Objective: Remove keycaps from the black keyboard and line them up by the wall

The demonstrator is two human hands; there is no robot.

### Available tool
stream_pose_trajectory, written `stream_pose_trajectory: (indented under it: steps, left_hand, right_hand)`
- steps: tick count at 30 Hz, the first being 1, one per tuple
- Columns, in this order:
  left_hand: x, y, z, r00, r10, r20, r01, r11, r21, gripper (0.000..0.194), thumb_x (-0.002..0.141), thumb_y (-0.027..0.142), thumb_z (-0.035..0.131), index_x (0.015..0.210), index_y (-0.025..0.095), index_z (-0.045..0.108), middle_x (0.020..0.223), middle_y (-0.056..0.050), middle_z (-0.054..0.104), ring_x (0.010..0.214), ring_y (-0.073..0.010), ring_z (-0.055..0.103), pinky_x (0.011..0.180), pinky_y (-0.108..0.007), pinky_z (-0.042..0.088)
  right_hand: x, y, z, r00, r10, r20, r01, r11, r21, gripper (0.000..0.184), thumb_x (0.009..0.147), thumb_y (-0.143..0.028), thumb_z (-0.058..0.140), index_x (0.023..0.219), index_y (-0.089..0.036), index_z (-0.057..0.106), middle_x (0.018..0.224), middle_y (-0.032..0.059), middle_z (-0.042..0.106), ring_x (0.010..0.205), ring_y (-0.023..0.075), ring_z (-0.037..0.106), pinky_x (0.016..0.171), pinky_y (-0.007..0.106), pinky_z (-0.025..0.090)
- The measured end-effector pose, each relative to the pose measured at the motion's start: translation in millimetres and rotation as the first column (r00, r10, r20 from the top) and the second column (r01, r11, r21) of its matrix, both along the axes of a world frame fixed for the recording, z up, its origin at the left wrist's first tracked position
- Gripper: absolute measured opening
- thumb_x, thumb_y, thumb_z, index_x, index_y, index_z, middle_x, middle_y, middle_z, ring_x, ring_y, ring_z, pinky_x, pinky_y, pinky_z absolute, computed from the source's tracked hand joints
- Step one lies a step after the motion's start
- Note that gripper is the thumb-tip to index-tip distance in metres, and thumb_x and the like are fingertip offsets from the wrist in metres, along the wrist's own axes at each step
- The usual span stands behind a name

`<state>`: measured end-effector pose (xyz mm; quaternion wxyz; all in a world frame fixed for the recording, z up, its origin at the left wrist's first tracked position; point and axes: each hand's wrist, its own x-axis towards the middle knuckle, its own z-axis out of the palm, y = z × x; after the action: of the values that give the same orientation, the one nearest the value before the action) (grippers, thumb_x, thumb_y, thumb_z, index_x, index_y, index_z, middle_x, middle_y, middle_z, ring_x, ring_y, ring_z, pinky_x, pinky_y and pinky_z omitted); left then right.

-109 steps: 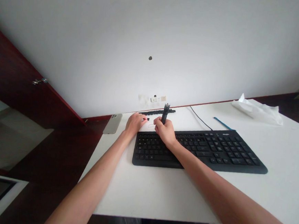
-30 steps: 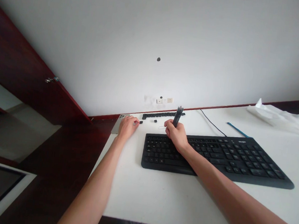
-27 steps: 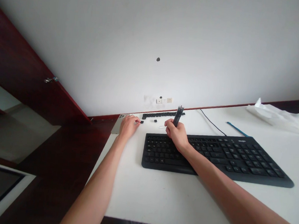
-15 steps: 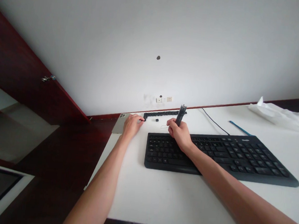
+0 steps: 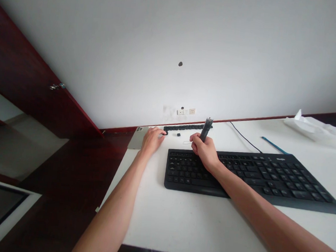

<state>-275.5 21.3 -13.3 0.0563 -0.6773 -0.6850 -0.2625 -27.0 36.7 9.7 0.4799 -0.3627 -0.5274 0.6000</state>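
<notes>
Pretty flat, soft light here, bright overall, and honestly can't tell where it's coming from. The white wall (image 5: 175, 37) goes a bit grey toward the corners, the bench (image 5: 177, 227) is close to blown out, and the dark wood door (image 5: 21, 64) sinks into dim reddish murk. Only faint shadow under the keyboard (image 5: 251, 179). Wide lens bends everything at the edges, and small details look mushy.

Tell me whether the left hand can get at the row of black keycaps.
Probably yes: the left hand is beside the row of black keycaps, its fingers nearly at the row's end, nothing between.
</notes>
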Motion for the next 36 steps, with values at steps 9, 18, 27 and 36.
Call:
stream_pose_trajectory:
  steps: [9, 18, 27, 36]
  left_hand:
    - [2, -1, 2.3, 1.000, 0.008, 0.008, -0.008, 1.000, 0.028, 0.022, 0.092, 0.021, 0.070, 0.112, 0.027, 0.077, 0.117, -0.004, 0.070, 0.113, -0.0249, 0.061, 0.105, -0.038, 0.049]
    - [12, 1, 28.1, 0.993, -0.094, -0.070, 0.101, 0.990, 0.099, 0.027, 0.093, 0.011, 0.061, 0.100, 0.028, 0.080, 0.122, -0.004, 0.067, 0.118, -0.0243, 0.057, 0.110, -0.038, 0.045]
    - [28, 42, 80.8, 0.992, -0.095, -0.085, 0.086, 0.991, -0.106, 0.011, 0.091, 0.031, 0.072, 0.092, 0.029, 0.083, 0.078, -0.002, 0.069, 0.078, -0.0212, 0.063, 0.077, -0.033, 0.049]
    - [55, 55, 68.3, 0.977, -0.123, -0.172, 0.066, 0.951, -0.302, 0.011, 0.085, 0.031, 0.075, 0.090, 0.032, 0.085, 0.088, -0.003, 0.080, 0.085, -0.0257, 0.072, 0.076, -0.033, 0.051]
  right_hand:
    - [1, 0, -0.9, 1.000, 0.010, 0.000, -0.010, 1.000, 0.009, 0.015, 0.080, -0.032, 0.059, 0.072, -0.020, 0.057, 0.047, -0.0067, 0.041, 0.044, 0.0086, 0.031, 0.044, 0.025, 0.019]
    - [0, 2, -3.6, 0.999, 0.008, -0.040, -0.008, 1.000, -0.010, 0.016, 0.078, -0.034, 0.062, 0.072, -0.020, 0.057, 0.047, -0.0070, 0.040, 0.043, 0.0089, 0.030, 0.043, 0.025, 0.019]
    - [2, 2, -3.4, 1.000, 0.000, -0.021, 0.000, 1.000, 0.005, 0.016, 0.080, -0.034, 0.060, 0.073, -0.020, 0.058, 0.047, -0.0066, 0.042, 0.044, 0.0091, 0.032, 0.043, 0.025, 0.022]
    - [2, 1, -1.2, 1.000, -0.007, 0.029, 0.007, 1.000, -0.003, 0.018, 0.081, -0.036, 0.059, 0.073, -0.019, 0.058, 0.049, -0.0061, 0.042, 0.046, 0.0092, 0.033, 0.045, 0.025, 0.022]
